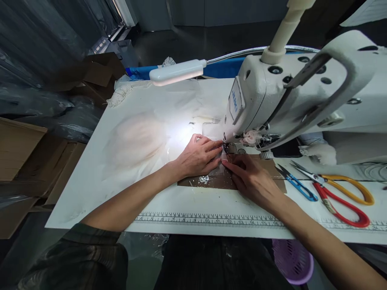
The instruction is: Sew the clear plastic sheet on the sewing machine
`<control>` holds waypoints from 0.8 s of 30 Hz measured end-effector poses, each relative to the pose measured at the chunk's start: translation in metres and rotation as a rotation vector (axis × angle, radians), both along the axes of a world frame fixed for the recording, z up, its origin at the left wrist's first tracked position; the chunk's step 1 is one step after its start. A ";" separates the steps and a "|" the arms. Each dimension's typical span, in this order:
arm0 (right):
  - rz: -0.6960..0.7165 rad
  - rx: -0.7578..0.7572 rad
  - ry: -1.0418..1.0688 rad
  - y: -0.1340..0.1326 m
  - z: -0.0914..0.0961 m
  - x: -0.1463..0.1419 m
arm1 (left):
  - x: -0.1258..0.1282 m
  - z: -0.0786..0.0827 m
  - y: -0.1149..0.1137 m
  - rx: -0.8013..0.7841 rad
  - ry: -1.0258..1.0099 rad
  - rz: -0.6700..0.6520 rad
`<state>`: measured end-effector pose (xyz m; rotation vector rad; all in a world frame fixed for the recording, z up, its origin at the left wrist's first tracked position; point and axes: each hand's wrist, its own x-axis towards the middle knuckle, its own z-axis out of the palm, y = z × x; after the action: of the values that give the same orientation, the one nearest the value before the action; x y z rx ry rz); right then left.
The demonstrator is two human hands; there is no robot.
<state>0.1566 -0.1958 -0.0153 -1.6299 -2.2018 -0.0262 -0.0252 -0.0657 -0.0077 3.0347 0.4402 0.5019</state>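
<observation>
A sheer, pale fabric (139, 139) spreads over the left of the sewing table and runs up to the presser foot of a white sewing machine (256, 88). My left hand (199, 155) rests on the fabric just left of the needle area, its fingers stretched towards the foot. Close by on the right, my right hand (246, 173) has thumb and forefinger pinched on the fabric's edge in front of the foot. Its other fingers curl over a brown board (211, 182) lying flat beneath. The needle tip is hard to make out between the fingertips.
To the right lie blue thread snips (298, 185) and scissors (344, 193) with red and orange handles. A ruler strip (205, 220) follows the front edge. A lamp (178, 72) hangs over the table. Cardboard boxes (39, 161) stand left; a purple basket (293, 262) sits below.
</observation>
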 end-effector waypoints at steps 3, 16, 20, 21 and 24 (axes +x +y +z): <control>-0.004 0.001 0.000 0.000 -0.001 0.000 | 0.000 0.000 0.000 0.018 -0.002 0.007; -0.014 -0.032 0.021 -0.001 -0.004 0.002 | 0.001 -0.004 0.000 0.050 -0.013 0.013; -0.020 -0.033 0.034 0.000 -0.001 0.000 | 0.001 -0.003 0.001 0.034 -0.013 0.004; -0.025 -0.030 0.034 0.000 0.000 0.000 | 0.000 -0.002 0.002 0.029 -0.009 0.003; -0.046 -0.030 0.034 0.000 0.000 -0.001 | 0.000 0.001 0.002 0.016 0.005 0.003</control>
<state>0.1552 -0.1960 -0.0151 -1.6853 -2.1490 0.0215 -0.0251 -0.0634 -0.0071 3.0513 0.4426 0.5004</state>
